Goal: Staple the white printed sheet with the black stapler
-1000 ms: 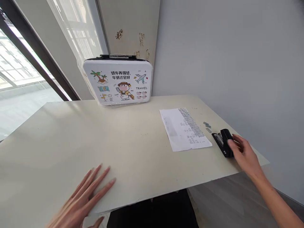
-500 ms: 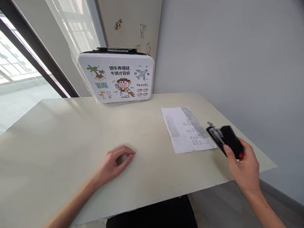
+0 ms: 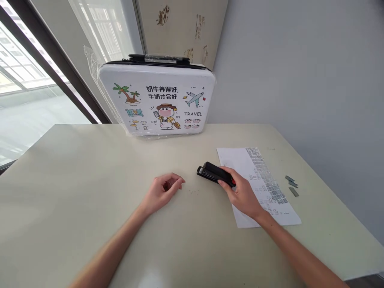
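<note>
My right hand (image 3: 241,194) grips a black stapler (image 3: 216,175) with a red spot near its rear end. The stapler points left, and its front end lies beyond the left edge of a printed sheet of paper (image 3: 244,216). Part of that sheet is hidden under my right hand and forearm. To the left, my left hand (image 3: 163,192) rests on the table with fingers curled and the thumb and index tips close together. Nothing shows inside it. A small gap separates it from the stapler's front end.
A white case (image 3: 141,104) with cartoon prints and clear plastic wrap stands upright at the back of the white table (image 3: 90,180). Several grey staple strips (image 3: 293,192) lie right of the paper. A grey wall (image 3: 294,80) borders the right side; a window (image 3: 27,60) is at left.
My right hand has carried the stapler left from beyond the sheet's right side to its left edge, turning it level. The view has shifted, showing more of the table's right side. My left hand stays curled.
</note>
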`<action>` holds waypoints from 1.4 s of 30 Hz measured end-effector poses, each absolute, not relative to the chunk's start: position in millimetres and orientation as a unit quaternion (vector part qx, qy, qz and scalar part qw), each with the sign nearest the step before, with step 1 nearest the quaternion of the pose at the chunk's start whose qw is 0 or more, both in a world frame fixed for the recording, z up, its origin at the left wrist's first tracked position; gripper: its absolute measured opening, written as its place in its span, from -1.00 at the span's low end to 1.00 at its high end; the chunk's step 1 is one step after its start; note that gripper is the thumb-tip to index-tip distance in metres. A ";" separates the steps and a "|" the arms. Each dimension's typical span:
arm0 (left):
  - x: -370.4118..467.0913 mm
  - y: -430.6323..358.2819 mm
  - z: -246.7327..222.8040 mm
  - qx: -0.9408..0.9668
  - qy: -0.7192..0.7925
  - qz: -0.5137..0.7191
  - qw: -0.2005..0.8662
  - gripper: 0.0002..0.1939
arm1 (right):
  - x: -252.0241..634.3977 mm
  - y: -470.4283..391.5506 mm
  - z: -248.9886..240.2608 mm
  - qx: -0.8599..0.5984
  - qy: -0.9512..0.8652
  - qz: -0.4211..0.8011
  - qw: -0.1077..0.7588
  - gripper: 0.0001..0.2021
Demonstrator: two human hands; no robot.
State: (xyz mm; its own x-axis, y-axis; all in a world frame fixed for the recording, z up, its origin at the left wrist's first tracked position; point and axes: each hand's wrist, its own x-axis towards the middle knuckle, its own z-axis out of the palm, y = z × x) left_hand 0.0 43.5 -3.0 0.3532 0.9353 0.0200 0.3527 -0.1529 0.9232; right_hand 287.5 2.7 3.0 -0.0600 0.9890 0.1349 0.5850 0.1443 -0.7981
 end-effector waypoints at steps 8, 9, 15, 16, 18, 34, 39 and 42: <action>-6.6 43.4 -3.1 0.680 0.463 0.325 0.466 -0.60 | 282.4 3.2 3.7 -0.589 -0.650 0.348 0.331 -0.63; -6.5 44.8 -3.9 0.686 0.461 0.327 0.458 -0.62 | 281.9 2.8 4.8 -0.589 -0.650 0.351 0.328 -0.64; -7.4 53.6 -12.3 0.777 0.391 0.342 0.356 -0.71 | 266.9 7.8 7.7 -0.549 -0.692 0.376 0.279 -0.68; -7.8 54.6 -14.4 0.794 0.373 0.334 0.345 -0.68 | 263.1 9.3 6.1 -0.537 -0.701 0.382 0.275 -0.69; -8.2 55.8 -19.6 0.815 0.353 0.321 0.329 -0.69 | 256.1 11.7 0.8 -0.517 -0.712 0.385 0.278 -0.70; -38.4 47.5 -17.2 0.823 0.304 0.301 0.374 -0.63 | 247.0 6.4 -17.7 -0.528 -0.719 0.336 0.303 -0.73; -37.2 45.8 -23.7 0.815 0.308 0.314 0.378 -0.63 | 247.3 4.6 -20.4 -0.538 -0.713 0.335 0.300 -0.71; -37.8 43.6 -25.3 0.818 0.301 0.315 0.375 -0.64 | 242.5 -0.8 -19.7 -0.534 -0.709 0.352 0.299 -0.71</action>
State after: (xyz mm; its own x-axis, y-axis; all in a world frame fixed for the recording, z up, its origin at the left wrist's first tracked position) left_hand -37.8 43.6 -25.3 0.6199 0.7293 0.2895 0.2569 -0.5372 0.8034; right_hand 242.5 -0.8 -19.7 -0.2519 0.9666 0.0479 0.5464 0.1829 -0.8173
